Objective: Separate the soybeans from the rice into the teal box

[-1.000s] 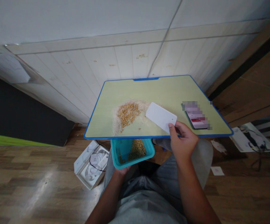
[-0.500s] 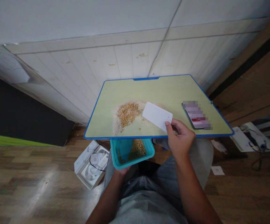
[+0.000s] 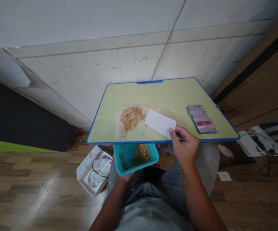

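Note:
My right hand (image 3: 185, 142) pinches the lower right corner of a white card (image 3: 160, 123) between thumb and fingers, over the small table (image 3: 177, 91). Left of the card lie yellow soybeans (image 3: 131, 118), with pale rice-like grains (image 3: 119, 130) spread around them and behind the card. Below the table's front edge, my left hand (image 3: 126, 176) holds a teal plastic basin (image 3: 135, 167) from underneath; most of its fingers are hidden. More soybeans (image 3: 142, 154) rest inside the basin, mainly on its right side.
A phone (image 3: 201, 120) lies on the right of the table. An open white box (image 3: 94, 175) with cables stands on the floor at left. The wall (image 3: 124, 64) rises behind the table, and a brown cardboard surface (image 3: 261, 83) is at right.
The white card and my right hand have shifted slightly down and left, showing more of the grains behind the card. The basin and left hand stay in place.

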Demonstrator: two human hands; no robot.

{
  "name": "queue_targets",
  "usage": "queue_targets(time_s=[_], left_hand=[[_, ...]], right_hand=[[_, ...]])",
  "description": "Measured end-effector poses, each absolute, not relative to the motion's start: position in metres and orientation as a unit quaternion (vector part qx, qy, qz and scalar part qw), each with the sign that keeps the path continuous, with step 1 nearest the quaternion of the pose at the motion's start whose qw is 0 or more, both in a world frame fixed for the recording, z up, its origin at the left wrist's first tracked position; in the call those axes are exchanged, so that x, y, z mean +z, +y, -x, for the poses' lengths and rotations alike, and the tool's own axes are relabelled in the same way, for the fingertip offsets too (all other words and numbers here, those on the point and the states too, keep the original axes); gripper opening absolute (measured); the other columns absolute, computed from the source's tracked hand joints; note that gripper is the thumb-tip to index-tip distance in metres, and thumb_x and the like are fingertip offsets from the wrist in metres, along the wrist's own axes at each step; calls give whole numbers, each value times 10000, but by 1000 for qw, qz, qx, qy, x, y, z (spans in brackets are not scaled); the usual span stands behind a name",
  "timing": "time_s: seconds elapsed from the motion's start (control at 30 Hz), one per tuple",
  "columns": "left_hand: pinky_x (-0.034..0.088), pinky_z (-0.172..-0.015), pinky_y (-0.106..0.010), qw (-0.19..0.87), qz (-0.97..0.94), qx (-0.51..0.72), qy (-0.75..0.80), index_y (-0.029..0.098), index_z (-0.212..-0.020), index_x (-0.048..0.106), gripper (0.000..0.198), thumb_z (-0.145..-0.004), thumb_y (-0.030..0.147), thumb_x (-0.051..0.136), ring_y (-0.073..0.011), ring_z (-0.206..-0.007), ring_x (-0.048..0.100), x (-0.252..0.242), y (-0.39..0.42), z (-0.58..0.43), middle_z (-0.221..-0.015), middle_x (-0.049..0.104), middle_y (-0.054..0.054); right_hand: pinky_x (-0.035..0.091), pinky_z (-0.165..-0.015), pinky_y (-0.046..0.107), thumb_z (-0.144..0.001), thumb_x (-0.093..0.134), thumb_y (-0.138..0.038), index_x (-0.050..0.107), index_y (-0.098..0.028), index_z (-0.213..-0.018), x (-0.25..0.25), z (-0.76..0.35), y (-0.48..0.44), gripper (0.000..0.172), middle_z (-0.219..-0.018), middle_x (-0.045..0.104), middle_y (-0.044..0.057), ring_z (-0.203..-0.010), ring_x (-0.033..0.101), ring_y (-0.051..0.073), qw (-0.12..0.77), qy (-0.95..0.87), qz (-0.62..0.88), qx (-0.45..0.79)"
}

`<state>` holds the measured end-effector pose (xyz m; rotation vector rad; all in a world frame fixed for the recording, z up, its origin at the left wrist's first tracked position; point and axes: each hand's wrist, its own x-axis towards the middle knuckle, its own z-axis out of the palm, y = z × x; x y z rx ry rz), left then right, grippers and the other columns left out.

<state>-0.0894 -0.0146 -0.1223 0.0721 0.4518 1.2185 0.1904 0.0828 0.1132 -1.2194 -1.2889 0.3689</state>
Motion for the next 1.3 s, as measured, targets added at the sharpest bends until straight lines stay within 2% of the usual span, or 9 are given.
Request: queue_targets(time_s=[0.17, 0.37, 0.57, 0.7, 0.8, 0.87, 1.03, 1.13, 1.3], left_hand=[[564, -1358, -650, 745, 1, 597, 299, 344, -1548, 815, 798, -1033, 892, 548, -442, -1735, 531, -101, -15, 79, -1609, 825, -59], [528, -1387, -616, 769, -34, 570, 286, 351, -1406, 897, 727, -997, 878, 605, -445, -1713, 563, -82, -14, 81, -1553, 857, -55], [627, -1301, -567, 743, -18, 591, 313, 349, -1332, 921, 752, -1025, 906, 520, -413, -1526, 747, -74, -15, 74, -1446, 906, -43], [612, -1323, -596, 757, -26, 576, 308, 310, -1410, 891, 771, -1012, 880, 558, -442, -1630, 659, -59, -15, 73, -1556, 854, -54], [561, -1373, -604, 765, -27, 561, 314, 303, -1547, 818, 808, -1022, 854, 547, -431, -1741, 533, -49, -13, 71, -1651, 795, -48], [552, -1381, -599, 761, -22, 564, 322, 314, -1589, 786, 830, -1016, 864, 545, -422, -1754, 518, -46, -12, 70, -1649, 797, -44], [548, -1380, -601, 758, -11, 572, 314, 317, -1513, 835, 818, -1010, 891, 543, -438, -1743, 528, -63, -13, 75, -1610, 824, -44], [529, -1390, -594, 765, -6, 566, 305, 354, -1464, 866, 779, -991, 895, 566, -434, -1778, 471, -82, -16, 81, -1608, 825, -36], [482, -1422, -605, 776, -22, 566, 277, 321, -1703, 700, 938, -979, 906, 584, -426, -1824, 381, -92, -15, 83, -1706, 757, -60]], right_hand=[[693, -726, 332, -995, 823, -336, 910, -231, -977, 114, -190, 82, 137, -878, 912, 37, -731, 858, 240, 619, -568, 513, 176], [694, -723, 335, -998, 826, -345, 914, -233, -977, 112, -188, 82, 144, -888, 915, 40, -739, 860, 243, 613, -574, 511, 183], [690, -718, 337, -997, 824, -340, 916, -240, -965, 113, -186, 80, 139, -880, 917, 37, -731, 858, 244, 614, -578, 503, 186], [695, -752, 345, -1008, 818, -337, 916, -239, -972, 113, -187, 82, 143, -895, 920, 39, -755, 866, 245, 617, -574, 508, 177], [696, -749, 345, -1006, 817, -336, 920, -240, -980, 112, -188, 82, 143, -906, 924, 40, -763, 870, 248, 607, -587, 505, 182], [696, -738, 341, -1002, 821, -335, 920, -240, -978, 112, -189, 82, 139, -903, 923, 39, -756, 867, 247, 606, -589, 501, 186], [705, -763, 351, -1008, 818, -348, 914, -238, -978, 111, -189, 82, 150, -899, 920, 39, -764, 866, 248, 611, -577, 510, 181], [702, -755, 353, -1008, 811, -344, 913, -242, -974, 113, -189, 83, 149, -894, 919, 39, -758, 864, 250, 604, -584, 510, 184], [702, -740, 359, -997, 818, -366, 917, -245, -969, 115, -188, 82, 159, -895, 921, 47, -758, 862, 261, 601, -584, 510, 193]])
